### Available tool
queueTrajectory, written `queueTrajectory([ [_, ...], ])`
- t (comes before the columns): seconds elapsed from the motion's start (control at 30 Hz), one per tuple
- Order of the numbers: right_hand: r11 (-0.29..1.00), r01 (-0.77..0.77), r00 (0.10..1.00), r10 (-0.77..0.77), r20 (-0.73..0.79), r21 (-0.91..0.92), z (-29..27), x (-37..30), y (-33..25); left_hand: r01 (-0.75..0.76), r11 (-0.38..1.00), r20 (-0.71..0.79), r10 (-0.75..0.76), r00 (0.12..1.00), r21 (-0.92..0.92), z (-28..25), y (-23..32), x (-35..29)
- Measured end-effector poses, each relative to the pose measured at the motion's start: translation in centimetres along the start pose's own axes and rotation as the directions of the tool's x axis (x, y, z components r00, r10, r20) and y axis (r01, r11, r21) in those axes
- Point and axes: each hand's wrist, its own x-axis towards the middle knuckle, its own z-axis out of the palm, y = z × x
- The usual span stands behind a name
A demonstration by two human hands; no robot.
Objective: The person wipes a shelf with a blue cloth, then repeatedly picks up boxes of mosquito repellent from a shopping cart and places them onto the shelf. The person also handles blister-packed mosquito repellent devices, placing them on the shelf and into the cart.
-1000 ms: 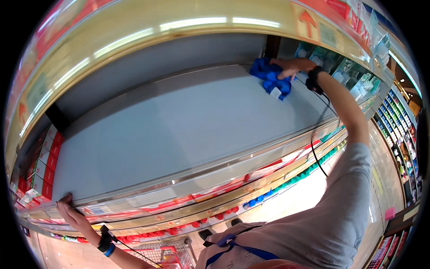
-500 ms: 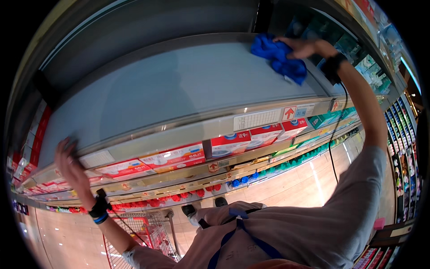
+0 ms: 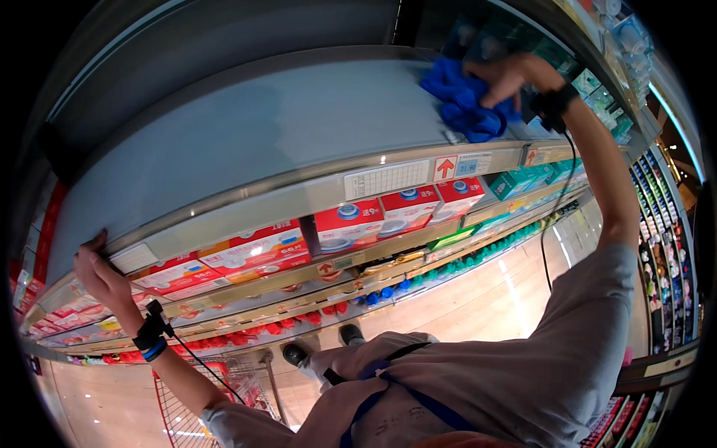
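A crumpled blue cloth (image 3: 464, 97) lies against the upper shelf (image 3: 246, 127) near its right end. My right hand (image 3: 515, 78) is closed on the cloth from above, pressing it to the shelf surface. At the shelf's left end, my left hand (image 3: 103, 278) grips the front edge, its fingertips curled over the lip beside a white label. Both wrists wear black bands with cables; the left also has a blue band.
Red boxes (image 3: 347, 226) and teal boxes (image 3: 515, 181) fill the shelf below. More red boxes (image 3: 39, 246) stand at the far left. Glassy teal packages (image 3: 597, 93) are beyond my right hand. A wire shopping cart (image 3: 187, 407) stands lower left.
The view has shifted, so the shelf lies more to the left. The cloth has bunched up under my right hand and come nearer the front edge. The left hand stays at the shelf edge.
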Motion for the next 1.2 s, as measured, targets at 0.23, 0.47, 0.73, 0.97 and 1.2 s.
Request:
queueTrajectory([
  [0.23, 0.941, 0.202, 0.96, -0.245, -0.135, -0.273, 2.0, -4.7, -2.3, -0.056, 0.998, -0.114, 0.054, 0.992, -0.016, -0.9, 1.0, -0.2],
  [0.47, 0.766, 0.523, 0.688, -0.638, -0.346, -0.373, 3.8, -4.7, -16.9, -0.012, 0.998, -0.075, 0.007, 0.997, -0.06, -0.6, 2.5, 0.8],
  [0.73, 0.579, 0.748, 0.572, -0.81, -0.127, -0.325, -2.7, 3.2, -31.2, 0.016, 0.996, -0.045, -0.02, 0.999, -0.093, -1.9, 2.1, 0.9],
  [0.97, 0.137, 0.961, 0.102, -0.983, -0.155, -0.239, -1.5, 3.4, -49.4, -0.061, 0.99, -0.002, 0.062, 0.998, -0.129, -4.0, 1.1, -0.5],
  [1.2, -0.14, 0.735, -0.361, -0.909, -0.207, -0.663, 2.8, -10.9, -60.7, 0.439, 0.68, 0.276, -0.342, 0.898, -0.587, -13.5, -0.6, -9.5],
])
